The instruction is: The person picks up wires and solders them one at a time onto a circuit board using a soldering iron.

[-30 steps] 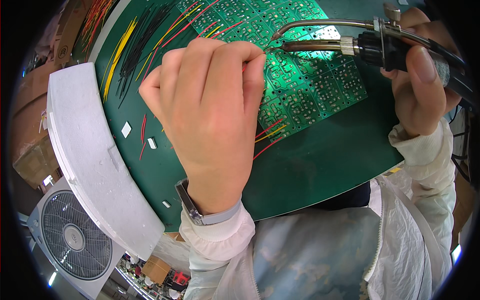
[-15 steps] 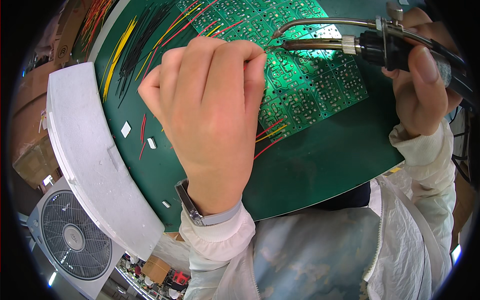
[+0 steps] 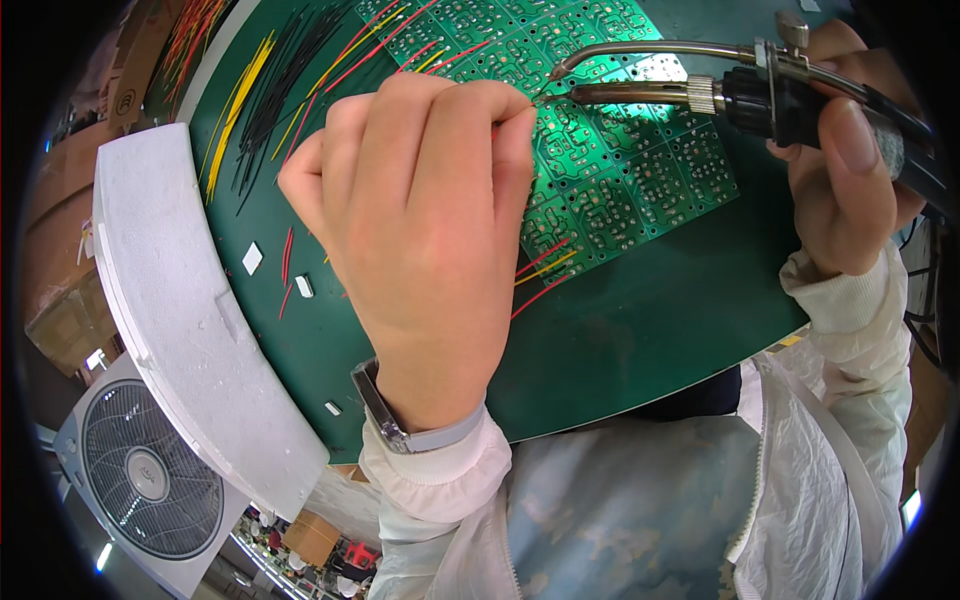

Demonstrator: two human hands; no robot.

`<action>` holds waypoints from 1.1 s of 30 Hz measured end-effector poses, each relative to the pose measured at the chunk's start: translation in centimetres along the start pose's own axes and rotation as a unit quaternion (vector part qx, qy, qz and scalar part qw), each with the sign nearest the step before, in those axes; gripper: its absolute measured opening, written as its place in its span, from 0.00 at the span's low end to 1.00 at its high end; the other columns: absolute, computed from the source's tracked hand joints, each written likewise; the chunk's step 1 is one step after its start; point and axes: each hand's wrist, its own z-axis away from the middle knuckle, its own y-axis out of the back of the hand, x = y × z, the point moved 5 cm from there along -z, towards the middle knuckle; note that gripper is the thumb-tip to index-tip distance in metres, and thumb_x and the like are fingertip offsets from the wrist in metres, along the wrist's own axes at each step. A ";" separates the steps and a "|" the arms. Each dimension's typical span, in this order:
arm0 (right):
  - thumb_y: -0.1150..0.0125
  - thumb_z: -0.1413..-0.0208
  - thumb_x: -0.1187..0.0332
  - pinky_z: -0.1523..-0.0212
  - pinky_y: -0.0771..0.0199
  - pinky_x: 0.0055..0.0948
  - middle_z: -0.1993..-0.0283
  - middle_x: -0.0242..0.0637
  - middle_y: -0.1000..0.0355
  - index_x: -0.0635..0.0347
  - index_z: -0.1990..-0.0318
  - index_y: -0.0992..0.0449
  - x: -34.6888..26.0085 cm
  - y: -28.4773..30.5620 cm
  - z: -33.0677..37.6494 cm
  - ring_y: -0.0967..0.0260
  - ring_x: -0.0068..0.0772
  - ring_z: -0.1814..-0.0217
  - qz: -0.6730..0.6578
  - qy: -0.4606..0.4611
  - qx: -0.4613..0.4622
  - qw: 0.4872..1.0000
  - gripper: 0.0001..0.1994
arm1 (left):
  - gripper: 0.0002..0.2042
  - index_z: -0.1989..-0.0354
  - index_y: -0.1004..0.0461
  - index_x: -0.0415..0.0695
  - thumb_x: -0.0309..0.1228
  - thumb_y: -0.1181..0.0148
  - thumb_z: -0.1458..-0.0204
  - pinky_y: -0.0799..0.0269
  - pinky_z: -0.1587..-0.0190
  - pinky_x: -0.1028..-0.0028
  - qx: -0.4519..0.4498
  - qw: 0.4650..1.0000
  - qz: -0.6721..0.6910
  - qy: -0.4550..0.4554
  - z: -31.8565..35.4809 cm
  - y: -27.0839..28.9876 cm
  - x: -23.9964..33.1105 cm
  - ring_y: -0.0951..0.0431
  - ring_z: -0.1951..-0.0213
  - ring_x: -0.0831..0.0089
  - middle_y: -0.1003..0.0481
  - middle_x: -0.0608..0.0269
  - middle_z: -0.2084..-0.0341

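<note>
My left hand (image 3: 415,200) is closed in a pinch over the green circuit board panel (image 3: 610,205), thumb and forefinger pressed together. A bit of red wire (image 3: 495,131) shows between those fingers; most of it is hidden by the hand. In my right hand (image 3: 850,170) is a soldering iron (image 3: 745,95) with a black handle and a thin curved metal tube (image 3: 650,46) clamped above it. The iron's tip and the tube's end meet the board area just right of my left fingertips. Several red and yellow wires (image 3: 545,262) stick out from the panel's near edge.
Bundles of yellow wires (image 3: 235,110) and black wires (image 3: 283,90) lie on the green mat (image 3: 620,340) at the left. A white foam strip (image 3: 190,300) borders the table's left edge, with a grey fan (image 3: 148,472) beyond it. Small white pieces (image 3: 304,286) lie nearby.
The board panel and my left hand have shifted very slightly to the right. The iron's tip has drawn a little to the right, away from my left fingertips. Both grips are the same.
</note>
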 end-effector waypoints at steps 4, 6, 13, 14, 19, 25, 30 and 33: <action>0.50 0.45 0.72 0.65 0.26 0.26 0.58 0.44 0.32 0.69 0.53 0.31 0.0 0.1 -0.1 0.29 0.33 0.62 -0.032 -0.020 0.002 0.999 0.13 | 0.05 0.71 0.24 0.47 0.26 0.34 0.56 0.39 0.60 0.74 0.002 1.000 0.001 -0.002 0.0 0.1 -0.1 0.29 0.72 0.75 0.28 0.71 0.77; 0.48 0.45 0.74 0.65 0.24 0.27 0.56 0.45 0.31 0.67 0.52 0.30 0.8 1.1 1.2 0.27 0.35 0.61 -0.026 -0.020 0.035 0.999 0.14 | 0.05 0.71 0.24 0.47 0.26 0.34 0.56 0.39 0.59 0.74 0.004 1.000 0.001 -0.002 0.0 0.1 -0.1 0.28 0.72 0.75 0.28 0.71 0.77; 0.44 0.51 0.90 0.64 0.17 0.29 0.51 0.52 0.28 0.60 0.45 0.31 -0.4 1.9 2.5 0.25 0.39 0.56 0.342 0.171 0.018 0.924 0.25 | 0.05 0.71 0.24 0.48 0.26 0.34 0.56 0.39 0.59 0.73 0.012 1.000 -0.001 -0.016 0.0 0.1 0.0 0.27 0.70 0.74 0.27 0.72 0.76; 0.44 0.51 0.90 0.64 0.17 0.29 0.51 0.52 0.28 0.60 0.45 0.31 -0.3 2.0 2.4 0.25 0.39 0.56 0.342 0.172 0.018 0.924 0.25 | 0.05 0.71 0.24 0.48 0.26 0.34 0.56 0.39 0.59 0.73 0.013 1.000 -0.002 -0.016 0.0 0.1 0.0 0.27 0.70 0.74 0.27 0.72 0.76; 0.45 0.50 0.91 0.64 0.18 0.29 0.51 0.55 0.28 0.65 0.45 0.31 0.2 2.2 1.7 0.25 0.37 0.59 0.278 0.183 0.054 0.942 0.23 | 0.05 0.71 0.24 0.49 0.26 0.34 0.56 0.39 0.58 0.73 0.034 0.998 -0.022 -0.038 0.1 0.1 0.1 0.27 0.68 0.73 0.26 0.71 0.73; 0.43 0.50 0.86 0.65 0.21 0.28 0.56 0.53 0.26 0.74 0.50 0.30 1.0 1.8 0.4 0.26 0.33 0.64 0.264 0.294 0.069 0.916 0.18 | 0.08 0.64 0.22 0.48 0.28 0.34 0.54 0.38 0.58 0.75 0.082 0.996 0.015 0.034 -0.1 1.7 -0.1 0.27 0.66 0.71 0.24 0.67 0.67; 0.46 0.45 0.73 0.71 0.27 0.26 0.61 0.43 0.27 0.72 0.55 0.27 1.0 1.1 -0.8 0.30 0.27 0.70 -0.098 0.047 0.128 0.986 0.13 | 0.07 0.64 0.24 0.41 0.25 0.38 0.52 0.35 0.63 0.75 -0.005 0.966 0.000 0.257 2.9 8.2 -5.5 0.29 0.70 0.74 0.25 0.63 0.72; 0.47 0.44 0.70 0.72 0.29 0.25 0.62 0.40 0.28 0.71 0.57 0.26 0.6 0.3 -1.0 0.32 0.25 0.72 -0.089 0.021 0.126 0.988 0.12 | 0.04 0.66 0.26 0.37 0.23 0.40 0.50 0.33 0.63 0.74 -0.126 0.938 -0.068 0.317 6.7 9.6 -9.8 0.29 0.71 0.71 0.26 0.60 0.73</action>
